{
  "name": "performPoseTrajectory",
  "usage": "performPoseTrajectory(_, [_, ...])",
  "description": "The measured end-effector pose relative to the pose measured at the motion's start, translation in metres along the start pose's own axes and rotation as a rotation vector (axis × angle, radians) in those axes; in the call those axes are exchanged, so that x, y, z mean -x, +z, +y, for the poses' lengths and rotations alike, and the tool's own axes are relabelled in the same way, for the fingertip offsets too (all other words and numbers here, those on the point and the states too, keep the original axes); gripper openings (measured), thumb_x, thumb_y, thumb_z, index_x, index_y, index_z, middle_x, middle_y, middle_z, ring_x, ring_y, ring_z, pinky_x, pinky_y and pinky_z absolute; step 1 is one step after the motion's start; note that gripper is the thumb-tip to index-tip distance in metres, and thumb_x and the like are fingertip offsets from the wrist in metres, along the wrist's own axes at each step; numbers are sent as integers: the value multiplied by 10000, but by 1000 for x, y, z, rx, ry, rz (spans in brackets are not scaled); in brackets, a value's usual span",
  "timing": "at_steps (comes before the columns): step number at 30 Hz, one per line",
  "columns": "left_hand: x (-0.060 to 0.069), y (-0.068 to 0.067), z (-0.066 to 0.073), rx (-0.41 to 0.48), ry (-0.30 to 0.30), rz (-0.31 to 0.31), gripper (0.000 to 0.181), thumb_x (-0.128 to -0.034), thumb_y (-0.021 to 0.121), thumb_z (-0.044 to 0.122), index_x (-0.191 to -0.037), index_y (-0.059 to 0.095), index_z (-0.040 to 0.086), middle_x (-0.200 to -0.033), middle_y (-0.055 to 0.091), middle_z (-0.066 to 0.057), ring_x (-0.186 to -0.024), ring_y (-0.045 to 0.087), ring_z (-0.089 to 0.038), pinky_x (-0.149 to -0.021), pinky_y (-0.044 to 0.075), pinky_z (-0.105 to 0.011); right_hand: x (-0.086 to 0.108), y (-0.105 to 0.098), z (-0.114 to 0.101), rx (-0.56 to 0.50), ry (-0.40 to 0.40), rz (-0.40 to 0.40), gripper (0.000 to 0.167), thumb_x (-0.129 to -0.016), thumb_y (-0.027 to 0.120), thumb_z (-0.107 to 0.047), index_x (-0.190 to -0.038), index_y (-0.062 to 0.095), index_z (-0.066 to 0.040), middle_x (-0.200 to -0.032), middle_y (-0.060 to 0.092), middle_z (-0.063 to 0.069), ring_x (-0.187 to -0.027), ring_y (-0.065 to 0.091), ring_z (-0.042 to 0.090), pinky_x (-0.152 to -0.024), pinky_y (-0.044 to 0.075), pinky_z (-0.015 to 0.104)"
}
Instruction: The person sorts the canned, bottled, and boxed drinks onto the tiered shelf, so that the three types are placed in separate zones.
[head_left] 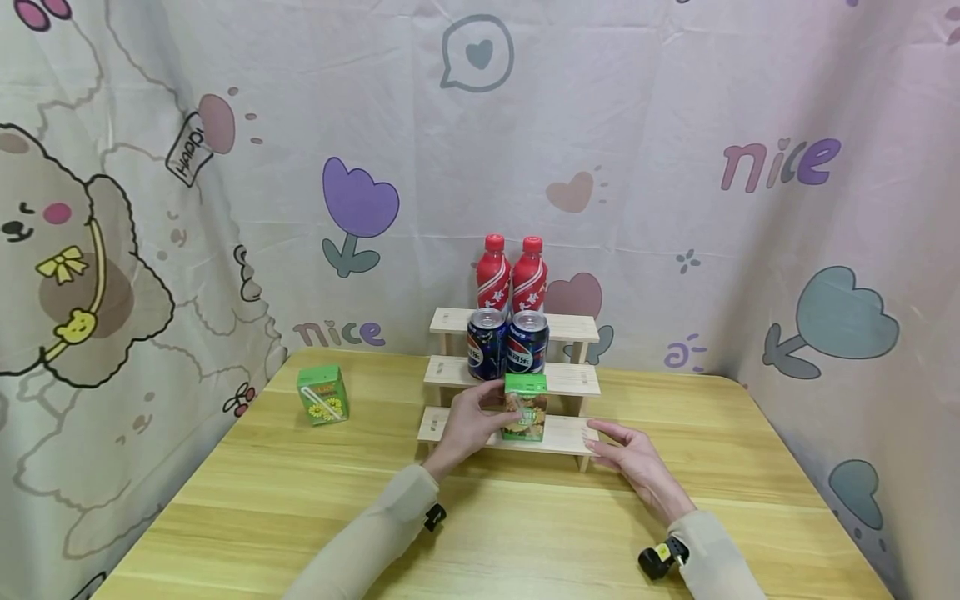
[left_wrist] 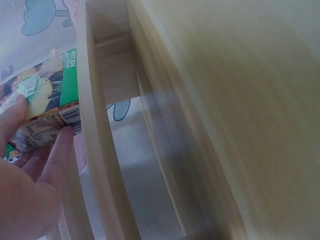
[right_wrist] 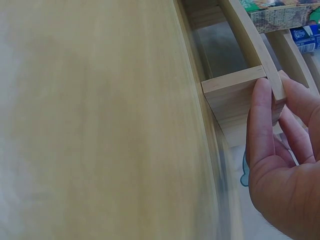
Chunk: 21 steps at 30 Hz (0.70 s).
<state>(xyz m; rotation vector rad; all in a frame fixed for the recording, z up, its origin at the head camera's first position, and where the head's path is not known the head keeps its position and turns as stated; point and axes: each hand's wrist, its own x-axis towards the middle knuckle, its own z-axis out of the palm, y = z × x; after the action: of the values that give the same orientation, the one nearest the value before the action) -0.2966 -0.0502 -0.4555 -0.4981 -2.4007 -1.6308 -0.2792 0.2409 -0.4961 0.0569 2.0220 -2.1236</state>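
My left hand grips a small green drink carton, thumb on its front, at the lowest step of a three-tier wooden rack. In the left wrist view the fingers hold the same carton against the step's edge. With thumb and fingers, my right hand pinches the right end of that lowest step, as the right wrist view also shows, where the hand is beside the wooden support. Two dark blue soda cans stand on the middle step, and two red bottles on the top one.
Another green carton, with a straw on its side, stands on the wooden table to the left of the rack. A printed cloth hangs behind the table and along its sides.
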Motion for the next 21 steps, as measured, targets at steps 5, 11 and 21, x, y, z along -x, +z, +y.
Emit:
performPoseTrajectory(5, [-1, -2, 0, -2, -1, -15, 616, -769, 843, 265, -1306, 607, 76, -1155, 710, -80, -1037, 679, -219, -902, 556, -354, 0, 1, 0, 0, -2, 3, 604, -863, 712, -11, -1408, 461, 59, -1520, 362, 249, -901, 694, 124, -805, 582, 263])
performPoseTrajectory(11, [-2, -5, 0, 14, -22, -35, 623, -773, 842, 262, -1314, 600, 70, -1163, 702, -85, -1044, 675, -238, -924, 548, -391, 0, 1, 0, 6, -4, 1, 607, -863, 712, -16, -1409, 458, 58, -1521, 360, 254, -910, 695, 127, -812, 581, 267])
performPoseTrajectory(21, [-2, -4, -2, 14, -5, -42, 611, -783, 836, 251, -1316, 600, 67, -1155, 705, -87, -1040, 677, -237, -923, 547, -392, -1, 0, 1, 12, -8, 0, 602, -871, 702, -11, -1413, 449, 62, -1528, 348, 258, -910, 695, 129, -816, 580, 271])
